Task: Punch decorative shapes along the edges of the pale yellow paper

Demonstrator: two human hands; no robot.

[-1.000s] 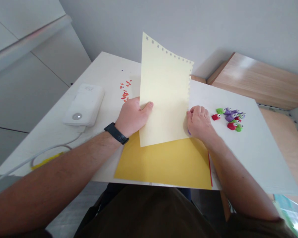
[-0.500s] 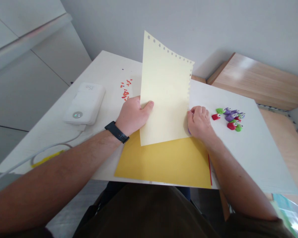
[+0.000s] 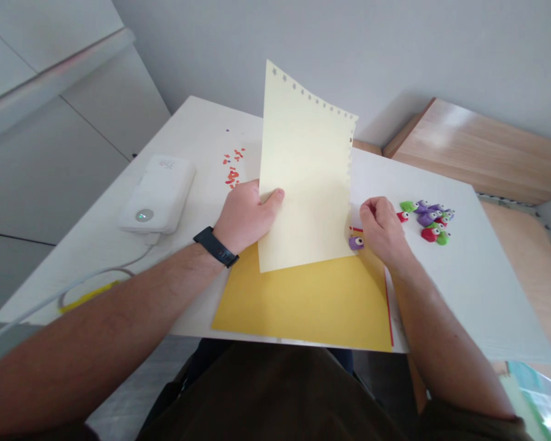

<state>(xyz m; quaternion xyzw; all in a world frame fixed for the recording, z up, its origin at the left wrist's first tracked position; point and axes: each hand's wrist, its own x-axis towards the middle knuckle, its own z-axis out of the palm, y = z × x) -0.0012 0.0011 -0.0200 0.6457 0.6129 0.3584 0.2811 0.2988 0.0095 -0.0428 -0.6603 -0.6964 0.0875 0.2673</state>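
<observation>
A pale yellow paper sheet [image 3: 307, 177] stands tilted up, with small star-shaped holes along its top and part of its right edge. My left hand [image 3: 250, 211] grips its left edge, thumb on the near face and fingers hidden behind. At the lower right edge of the sheet sits a small purple piece with a round white eye [image 3: 356, 243]; whether it is clipped on, I cannot tell. Just right of it, apart from the sheet, is my right hand [image 3: 383, 229], its fingers curled closed. Anything inside them is hidden. Beneath lies a darker yellow sheet [image 3: 303, 306].
Several red, green and purple eyed pieces [image 3: 434, 223] are clustered on the right of the white table [image 3: 459, 294]. Orange-red paper bits [image 3: 232, 176] lie behind my left hand. A white power bank [image 3: 158, 193] with a cable [image 3: 87, 278] is at left.
My right hand has come off the purple piece and moved slightly right, uncovering it at the sheet's edge. My left hand and the pale sheet have stayed nearly still.
</observation>
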